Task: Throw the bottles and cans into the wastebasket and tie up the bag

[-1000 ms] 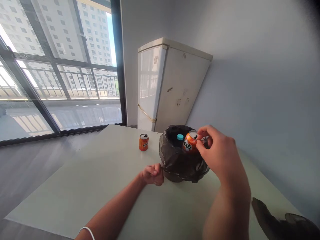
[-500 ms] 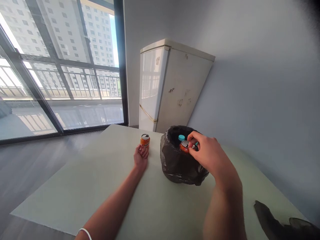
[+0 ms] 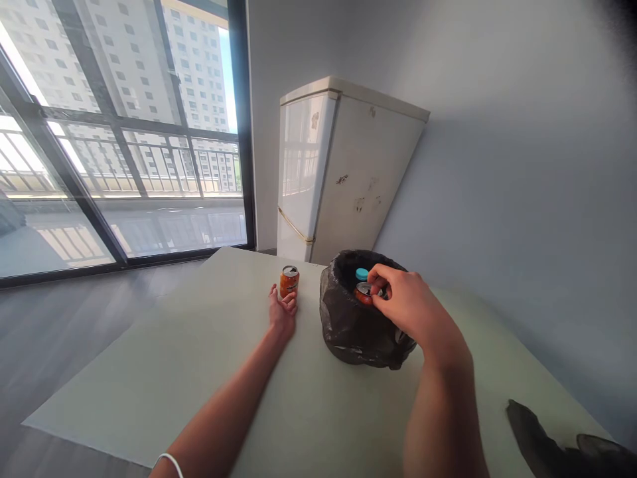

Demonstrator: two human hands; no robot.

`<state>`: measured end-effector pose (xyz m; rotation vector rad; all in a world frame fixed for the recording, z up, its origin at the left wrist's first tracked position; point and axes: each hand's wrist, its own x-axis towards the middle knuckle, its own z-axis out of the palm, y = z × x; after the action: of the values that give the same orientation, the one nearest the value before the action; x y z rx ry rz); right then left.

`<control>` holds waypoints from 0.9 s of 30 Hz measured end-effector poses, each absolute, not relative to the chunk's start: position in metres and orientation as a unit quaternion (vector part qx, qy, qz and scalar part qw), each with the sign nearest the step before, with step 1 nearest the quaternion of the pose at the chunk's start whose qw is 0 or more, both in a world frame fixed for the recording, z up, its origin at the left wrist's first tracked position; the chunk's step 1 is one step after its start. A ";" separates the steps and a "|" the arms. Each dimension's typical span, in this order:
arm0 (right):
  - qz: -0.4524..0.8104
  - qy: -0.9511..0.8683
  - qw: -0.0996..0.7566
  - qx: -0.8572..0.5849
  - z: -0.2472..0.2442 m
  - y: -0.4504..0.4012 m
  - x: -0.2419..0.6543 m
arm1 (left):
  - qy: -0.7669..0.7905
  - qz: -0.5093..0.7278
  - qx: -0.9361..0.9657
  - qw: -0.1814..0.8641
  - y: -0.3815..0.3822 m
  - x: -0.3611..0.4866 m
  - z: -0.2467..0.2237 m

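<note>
through the head camera i see my right hand (image 3: 405,299) reaching over the bagged bin (image 3: 348,332), its thumb and index finger curled close together at the top rim of the orange tilted can (image 3: 363,298), which sits inside the mouth of the bin; i cannot tell whether they pinch it. a turquoise cap (image 3: 361,273) shows in there too, just behind that can. my left hand (image 3: 283,313) is open, palm partly up and fingers loosely spread, right in front of the standing can (image 3: 286,283); i can't make out whether the fingers touch it. that one is orange as well, upright on the pale bench (image 3: 199,345), to the left of the bin and apart from it, its opening showing dark on top. a white band (image 3: 172,459) circles my left wrist. a crumpled dark item (image 3: 542,445) lies at the near right, and a white fridge (image 3: 348,166) stands beyond the bench.
</note>
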<state>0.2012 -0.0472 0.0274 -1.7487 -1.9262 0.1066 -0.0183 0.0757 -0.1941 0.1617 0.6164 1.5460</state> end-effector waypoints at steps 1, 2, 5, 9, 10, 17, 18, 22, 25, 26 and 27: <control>0.041 -0.713 0.265 -0.648 0.027 -0.047 0.201 | 0.279 0.677 0.072 0.677 0.076 -0.019 -0.194; 0.042 -0.712 0.264 -0.649 0.027 -0.047 0.201 | 0.282 0.668 0.074 0.685 0.076 -0.019 -0.194; 0.045 -0.710 0.256 -0.654 0.028 -0.046 0.201 | 0.275 0.644 0.088 0.709 0.077 -0.021 -0.195; 0.052 -0.712 0.246 -0.656 0.029 -0.046 0.202 | 0.256 0.646 0.106 0.711 0.077 -0.023 -0.199; 0.050 -0.714 0.245 -0.654 0.029 -0.046 0.202 | 0.254 0.648 0.108 0.710 0.078 -0.023 -0.199; 0.032 -0.725 0.252 -0.640 0.029 -0.047 0.202 | 0.242 0.644 0.111 0.717 0.075 -0.024 -0.195; 0.030 -0.725 0.255 -0.639 0.028 -0.047 0.201 | 0.239 0.642 0.117 0.719 0.074 -0.024 -0.194; 0.022 -0.727 0.262 -0.634 0.028 -0.047 0.198 | 0.197 0.634 0.136 0.735 0.070 -0.023 -0.189; 0.015 -0.729 0.272 -0.629 0.029 -0.047 0.190 | 0.144 0.633 0.152 0.746 0.066 -0.023 -0.183; 0.014 -0.732 0.277 -0.623 0.030 -0.047 0.185 | 0.129 0.630 0.156 0.750 0.064 -0.023 -0.181; 0.014 -0.737 0.282 -0.615 0.031 -0.047 0.180 | 0.118 0.625 0.159 0.755 0.063 -0.024 -0.180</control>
<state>0.1800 -0.0473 0.0307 -1.6469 -1.9737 0.0374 -0.0237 0.0628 -0.1795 0.3468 0.2573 1.3626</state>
